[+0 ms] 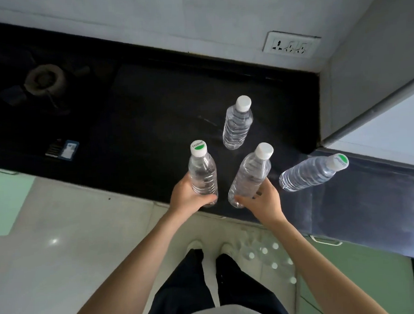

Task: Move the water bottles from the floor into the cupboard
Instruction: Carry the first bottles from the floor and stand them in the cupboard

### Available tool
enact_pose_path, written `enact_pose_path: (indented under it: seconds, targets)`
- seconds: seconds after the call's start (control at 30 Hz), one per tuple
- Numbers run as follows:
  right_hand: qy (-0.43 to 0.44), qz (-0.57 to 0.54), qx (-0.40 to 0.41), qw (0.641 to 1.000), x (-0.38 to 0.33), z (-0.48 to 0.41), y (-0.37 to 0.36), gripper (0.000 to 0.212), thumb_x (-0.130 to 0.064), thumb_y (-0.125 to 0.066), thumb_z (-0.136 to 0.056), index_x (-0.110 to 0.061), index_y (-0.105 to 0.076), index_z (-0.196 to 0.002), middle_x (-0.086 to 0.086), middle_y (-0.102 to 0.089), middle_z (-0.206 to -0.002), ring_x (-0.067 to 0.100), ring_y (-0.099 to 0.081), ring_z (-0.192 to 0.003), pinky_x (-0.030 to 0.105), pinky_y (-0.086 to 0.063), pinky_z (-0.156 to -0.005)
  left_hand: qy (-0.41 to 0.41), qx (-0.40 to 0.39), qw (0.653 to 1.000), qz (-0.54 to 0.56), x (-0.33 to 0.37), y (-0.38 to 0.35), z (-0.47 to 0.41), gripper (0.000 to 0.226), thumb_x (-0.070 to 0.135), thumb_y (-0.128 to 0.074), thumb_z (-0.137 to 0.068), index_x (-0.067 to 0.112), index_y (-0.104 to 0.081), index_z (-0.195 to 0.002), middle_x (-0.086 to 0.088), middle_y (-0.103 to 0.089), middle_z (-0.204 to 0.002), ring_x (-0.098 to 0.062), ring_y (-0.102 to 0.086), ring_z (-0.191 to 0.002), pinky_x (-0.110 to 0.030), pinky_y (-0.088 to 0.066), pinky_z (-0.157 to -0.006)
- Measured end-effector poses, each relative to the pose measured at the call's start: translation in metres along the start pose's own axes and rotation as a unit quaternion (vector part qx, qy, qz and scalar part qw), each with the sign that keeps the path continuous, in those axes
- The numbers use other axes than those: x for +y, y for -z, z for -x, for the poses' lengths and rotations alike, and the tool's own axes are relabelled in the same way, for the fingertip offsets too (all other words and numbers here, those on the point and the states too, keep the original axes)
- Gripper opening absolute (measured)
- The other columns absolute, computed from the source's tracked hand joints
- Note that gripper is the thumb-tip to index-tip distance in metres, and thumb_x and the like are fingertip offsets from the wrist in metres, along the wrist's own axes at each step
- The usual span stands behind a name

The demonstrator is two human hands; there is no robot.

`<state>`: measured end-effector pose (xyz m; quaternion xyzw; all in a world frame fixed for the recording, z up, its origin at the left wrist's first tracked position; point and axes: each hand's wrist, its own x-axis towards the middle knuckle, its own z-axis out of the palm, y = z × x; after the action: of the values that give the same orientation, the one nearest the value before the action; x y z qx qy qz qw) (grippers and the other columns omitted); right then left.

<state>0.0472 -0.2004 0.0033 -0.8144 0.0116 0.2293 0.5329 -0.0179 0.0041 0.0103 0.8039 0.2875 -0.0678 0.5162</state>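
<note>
Lowering both bottles onto the black tabletop (pixel 149 107) seems your step: set them down flat, clear of the far bottle (pixel 237 124) and tilted bottle (pixel 308 173). Your left hand (pixel 185 198) grips the green-capped bottle (pixel 203 175), your right hand (pixel 264 203) the white-capped bottle (pixel 249 176), fingers (pixel 210 200) curled snugly round each base

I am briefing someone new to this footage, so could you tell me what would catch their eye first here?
At the centre, the left hand grips a green-capped bottle and the right hand a white-capped bottle at the black counter's front edge. A rear bottle and a rightmost bottle stand on it; a floor pack shows by the shoes.
</note>
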Motion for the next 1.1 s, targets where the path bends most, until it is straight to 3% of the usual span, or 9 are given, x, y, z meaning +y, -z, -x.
enact_pose_path:
  seconds: [0.13, 0.23, 0.37, 0.5, 0.6, 0.77, 0.9, 1.1]
  targets:
    - [0.027, -0.056, -0.076, 0.995, -0.012, 0.030, 0.005, 0.043, -0.005, -0.085, -0.069, -0.019, -0.062, -0.103, 0.003, -0.073, -0.093, 0.017, -0.072, -0.085, 0.029, -0.058, -0.075, 0.026, -0.027, 0.994, 0.101, -0.002, 0.011, 0.043, 0.045, 0.011, -0.087, -0.068, 0.017, -0.065, -0.106, 0.002, -0.075, -0.094, -0.003, -0.070, -0.086, -0.014, -0.048, -0.071]
    - [0.049, -0.093, -0.142, 0.984, -0.030, 0.050, 0.010, 0.037, -0.013, -0.082, -0.074, -0.017, -0.062, -0.105, 0.010, -0.072, -0.094, 0.025, -0.070, -0.085, 0.038, -0.058, -0.077, 0.032, 0.003, 0.989, 0.142, 0.006, 0.020, 0.081, 0.037, 0.015, -0.083, -0.074, 0.023, -0.066, -0.106, 0.007, -0.075, -0.096, -0.003, -0.070, -0.087, -0.014, -0.050, -0.072]
    - [0.088, -0.090, -0.215, 0.968, -0.057, 0.069, 0.007, 0.042, -0.025, -0.080, -0.070, -0.017, -0.061, -0.106, 0.010, -0.071, -0.097, 0.030, -0.070, -0.090, 0.042, -0.059, -0.081, 0.032, 0.078, 0.981, 0.176, 0.013, 0.032, 0.129, 0.034, 0.022, -0.083, -0.072, 0.030, -0.068, -0.102, 0.011, -0.075, -0.095, -0.003, -0.070, -0.088, -0.027, -0.053, -0.083]
    - [0.108, -0.074, -0.273, 0.953, -0.069, 0.088, -0.007, 0.053, -0.033, -0.082, -0.067, -0.013, -0.059, -0.110, 0.011, -0.071, -0.098, 0.027, -0.071, -0.090, 0.038, -0.059, -0.079, 0.044, 0.148, 0.962, 0.224, 0.009, 0.037, 0.176, 0.026, 0.032, -0.077, -0.070, 0.038, -0.069, -0.094, 0.012, -0.075, -0.093, -0.006, -0.071, -0.086, -0.021, -0.052, -0.076]
    - [0.093, -0.063, -0.306, 0.945, -0.061, 0.109, -0.022, 0.044, -0.022, -0.082, -0.073, -0.011, -0.059, -0.109, 0.010, -0.071, -0.096, 0.023, -0.071, -0.086, 0.034, -0.059, -0.076, 0.083, 0.190, 0.945, 0.254, -0.007, 0.036, 0.213, 0.024, 0.029, -0.079, -0.076, 0.034, -0.069, -0.097, 0.010, -0.075, -0.092, -0.007, -0.071, -0.085, -0.014, -0.050, -0.068]
    - [0.070, -0.014, -0.370, 0.926, -0.039, 0.160, -0.052, 0.033, -0.010, -0.077, -0.081, -0.017, -0.061, -0.109, -0.001, -0.074, -0.091, 0.014, -0.072, -0.083, 0.020, -0.053, -0.066, 0.161, 0.252, 0.906, 0.300, -0.051, 0.029, 0.280, 0.034, 0.035, -0.077, -0.066, 0.029, -0.069, -0.098, 0.004, -0.075, -0.089, -0.012, -0.072, -0.080, -0.024, -0.053, -0.067]
    - [0.081, 0.043, -0.419, 0.903, -0.030, 0.209, -0.079, 0.038, -0.011, -0.079, -0.078, -0.021, -0.061, -0.110, -0.004, -0.074, -0.090, 0.010, -0.072, -0.080, 0.016, -0.053, -0.060, 0.171, 0.309, 0.863, 0.362, -0.088, 0.024, 0.340, 0.020, 0.012, -0.076, -0.082, 0.016, -0.069, -0.100, 0.005, -0.076, -0.077, -0.007, -0.071, -0.067, -0.016, -0.050, -0.054]
    - [0.117, 0.071, -0.457, 0.879, -0.015, 0.311, -0.136, 0.034, -0.012, -0.080, -0.077, -0.028, -0.063, -0.101, -0.006, -0.075, -0.084, 0.011, -0.073, -0.076, 0.015, -0.052, -0.058, 0.160, 0.386, 0.827, 0.377, -0.150, 0.035, 0.456, 0.023, 0.017, -0.077, -0.081, 0.020, -0.070, -0.103, 0.002, -0.077, -0.088, -0.013, -0.073, -0.078, -0.017, -0.052, -0.060]
